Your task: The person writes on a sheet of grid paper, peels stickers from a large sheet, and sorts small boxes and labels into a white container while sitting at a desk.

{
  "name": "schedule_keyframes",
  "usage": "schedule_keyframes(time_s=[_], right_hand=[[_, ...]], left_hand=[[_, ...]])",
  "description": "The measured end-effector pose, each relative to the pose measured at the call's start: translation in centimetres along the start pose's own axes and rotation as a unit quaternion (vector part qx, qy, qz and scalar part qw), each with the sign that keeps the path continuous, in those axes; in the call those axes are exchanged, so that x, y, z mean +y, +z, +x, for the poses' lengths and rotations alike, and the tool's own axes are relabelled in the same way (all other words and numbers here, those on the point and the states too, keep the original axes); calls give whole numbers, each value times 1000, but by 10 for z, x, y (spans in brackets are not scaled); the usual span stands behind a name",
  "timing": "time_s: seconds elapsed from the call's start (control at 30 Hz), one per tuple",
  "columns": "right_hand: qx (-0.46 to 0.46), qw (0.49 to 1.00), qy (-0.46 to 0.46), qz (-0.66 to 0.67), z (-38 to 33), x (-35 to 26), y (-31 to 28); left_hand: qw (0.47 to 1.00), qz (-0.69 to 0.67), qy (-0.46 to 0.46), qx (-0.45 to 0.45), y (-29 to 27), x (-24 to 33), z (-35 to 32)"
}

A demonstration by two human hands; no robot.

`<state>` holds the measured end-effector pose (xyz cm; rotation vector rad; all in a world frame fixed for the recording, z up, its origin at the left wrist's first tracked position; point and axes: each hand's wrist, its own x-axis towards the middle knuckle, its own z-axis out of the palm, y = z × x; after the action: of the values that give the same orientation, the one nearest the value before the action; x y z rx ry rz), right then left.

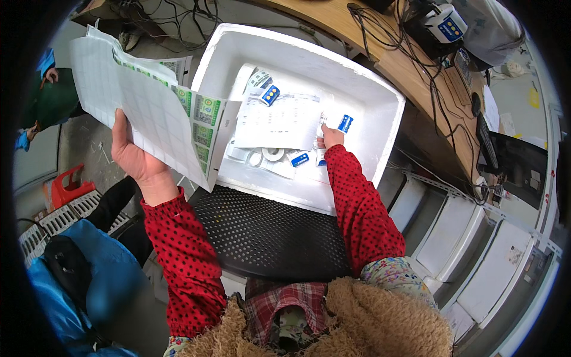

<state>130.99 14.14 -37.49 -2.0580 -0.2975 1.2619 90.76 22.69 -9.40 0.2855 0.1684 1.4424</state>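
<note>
My left hand point(134, 156) holds up a stack of white sheets point(140, 101) with green and white stickers, raised at the left of a white foam box point(380, 95). My right hand point(331, 137) reaches down into that box and grips a clear plastic packet point(324, 122) beside a small white and blue label point(345, 123). Inside the box lie a printed paper sheet point(276, 122), rolls of white tape point(273, 153) and several small white and blue packs point(270, 94). Both sleeves are red with black dots.
The foam box rests on a black perforated stool point(267, 232). A wooden desk point(380, 44) with cables, a keyboard and a device runs along the right. White foam lids point(470, 244) stand at lower right. A red crate point(68, 184) and a blue bag point(101, 273) sit at left.
</note>
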Motion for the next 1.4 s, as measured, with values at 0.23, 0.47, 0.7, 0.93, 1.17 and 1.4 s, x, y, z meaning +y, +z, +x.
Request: schedule_keyframes(time_s=[0.23, 0.47, 0.7, 0.93, 1.17, 1.4], right_hand=[[148, 826, -461, -288, -14, -36, 77], [22, 819, -393, -418, -11, -83, 172], [-206, 923, -301, -126, 6, -85, 117], [-404, 874, -250, 101, -65, -91, 41], [-479, 834, -241, 134, -107, -116, 5], [-484, 826, -244, 155, -114, -123, -8]], left_hand=[[993, 50, 56, 87, 0, 4, -4], [992, 70, 59, 85, 4, 3, -5], [992, 52, 51, 105, 3, 2, 0], [987, 68, 51, 135, 2, 1, 2], [997, 54, 8, 62, -4, -3, 0], [995, 61, 2, 74, -8, -3, 1]])
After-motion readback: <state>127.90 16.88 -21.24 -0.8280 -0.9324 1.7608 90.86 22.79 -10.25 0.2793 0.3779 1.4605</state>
